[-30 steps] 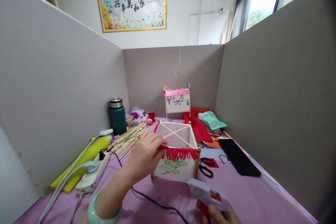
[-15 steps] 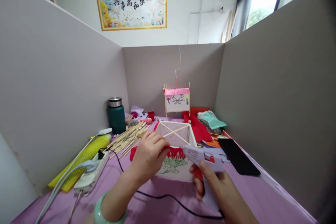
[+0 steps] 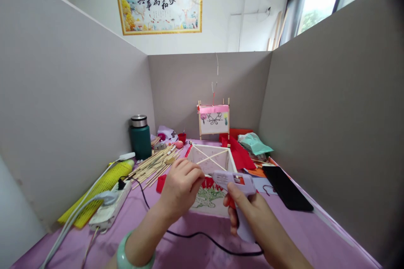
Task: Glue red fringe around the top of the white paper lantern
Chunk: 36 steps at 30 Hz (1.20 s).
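While right hand point(image 3: 251, 212) holds glue gun point(image 3: 235, 180) | left hand point(image 3: 181, 189) on paper lantern point(image 3: 208, 204)

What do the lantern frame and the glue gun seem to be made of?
The lantern frame seems to be thin bare wood: pale, matte, unpainted sticks. The glue gun looks like moulded plastic: smooth, even lilac, with a soft shine. The exact kind of plastic cannot be told.

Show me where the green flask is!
In the head view, the green flask stands at the far left, beside the grey partition, behind the pile of wooden sticks.
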Available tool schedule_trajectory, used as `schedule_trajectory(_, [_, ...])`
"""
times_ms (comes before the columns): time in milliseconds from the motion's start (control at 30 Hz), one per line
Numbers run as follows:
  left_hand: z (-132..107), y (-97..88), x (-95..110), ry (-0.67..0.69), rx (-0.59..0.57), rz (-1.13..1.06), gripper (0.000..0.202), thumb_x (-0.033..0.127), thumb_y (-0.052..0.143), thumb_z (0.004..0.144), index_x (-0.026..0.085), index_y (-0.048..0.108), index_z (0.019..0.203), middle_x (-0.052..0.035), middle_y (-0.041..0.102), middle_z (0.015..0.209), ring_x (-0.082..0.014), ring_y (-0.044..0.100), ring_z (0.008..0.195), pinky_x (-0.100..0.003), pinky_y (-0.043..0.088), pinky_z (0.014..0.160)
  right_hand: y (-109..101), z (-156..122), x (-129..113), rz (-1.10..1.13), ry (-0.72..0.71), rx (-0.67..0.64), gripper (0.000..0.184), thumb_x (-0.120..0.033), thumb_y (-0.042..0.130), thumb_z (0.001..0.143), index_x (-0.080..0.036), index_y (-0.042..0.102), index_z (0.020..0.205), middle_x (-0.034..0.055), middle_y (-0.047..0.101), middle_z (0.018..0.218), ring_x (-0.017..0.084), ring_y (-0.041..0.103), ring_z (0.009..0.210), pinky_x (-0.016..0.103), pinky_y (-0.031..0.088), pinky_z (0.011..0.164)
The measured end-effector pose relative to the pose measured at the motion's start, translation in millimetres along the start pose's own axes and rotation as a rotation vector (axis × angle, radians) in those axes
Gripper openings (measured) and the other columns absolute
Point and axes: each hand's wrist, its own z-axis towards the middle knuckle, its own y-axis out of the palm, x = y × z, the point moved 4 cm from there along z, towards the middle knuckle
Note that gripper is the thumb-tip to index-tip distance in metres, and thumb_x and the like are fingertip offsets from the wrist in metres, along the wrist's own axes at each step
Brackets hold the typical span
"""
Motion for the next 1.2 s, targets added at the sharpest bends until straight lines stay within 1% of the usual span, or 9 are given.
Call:
schedule_trajectory(200, [-1.2,1.1,-2.6,0.040,0.006,-0.023,0.013,0.011,0.051,0.086,0.019,0.057,0.078,-0.0020,0.064,0.079,-0.0153,0.055,0.076,-0.040,0.044,0.087,0.0,0.8,0.1,-0.052,0.022,0.022,0.053,-0.069,0.052,0.075,-0.017,0.057,0.064,-0.0037,0.052,0.042,0.011,0.052,0.036,0.020,0.039,0.039])
schedule_trajectory(500, [-1.0,1.0,-1.3,0.033,-0.014,-0.031,0.013,0.012,0.051,0.087,0.020,0.057,0.078,-0.0023,0.063,0.077,-0.0166,0.055,0.076,-0.039,0.044,0.082,0.9,0.7,-0.6,-0.043,0.054,0.012,0.051,-0.068,0.054,0.074,-0.019,0.056,0.062,-0.0046,0.050,0.042,0.010,0.049,0.035,0.021,0.039,0.038])
schedule_trajectory(567, [-1.3,0.8,-1.2,0.030,-0.016,-0.030,0.013,0.012,0.050,0.087,0.020,0.057,0.077,-0.0023,0.063,0.078,-0.0166,0.054,0.076,-0.039,0.044,0.081,-0.5,0.5,-1.4,-0.078,0.033,0.023,0.052,-0.069,0.053,0.075,-0.019,0.056,0.062,-0.0045,0.051,0.042,0.011,0.050,0.036,0.022,0.040,0.040])
schedule_trajectory(767, [-0.7,0.2,-1.6,0.035,-0.012,-0.033,0.012,0.011,0.051,0.086,0.019,0.057,0.079,-0.0023,0.064,0.079,-0.0167,0.055,0.078,-0.039,0.043,0.083,-7.3,1.0,-3.1,-0.311,-0.076,0.034,0.056,-0.068,0.045,0.081,-0.018,0.059,0.060,0.0001,0.057,0.040,0.014,0.057,0.042,0.024,0.042,0.047])
schedule_trajectory(967, [-0.4,0.1,0.0,0.041,-0.002,-0.027,0.012,0.010,0.052,0.085,0.019,0.057,0.080,-0.0022,0.064,0.079,-0.0163,0.055,0.078,-0.038,0.043,0.083,-7.4,0.4,-5.4,-0.373,-0.093,0.028,0.058,-0.069,0.042,0.082,-0.019,0.059,0.059,0.0002,0.059,0.040,0.016,0.060,0.045,0.025,0.045,0.052])
schedule_trajectory(1200, [-1.0,0.6,0.0,0.039,-0.001,-0.024,0.011,0.012,0.052,0.085,0.019,0.058,0.079,-0.0023,0.064,0.079,-0.0170,0.056,0.079,-0.038,0.044,0.081,-10.3,0.2,-2.8,-0.380,-0.077,0.030,0.059,-0.071,0.042,0.080,-0.019,0.058,0.059,0.0001,0.058,0.040,0.017,0.060,0.044,0.025,0.044,0.051])
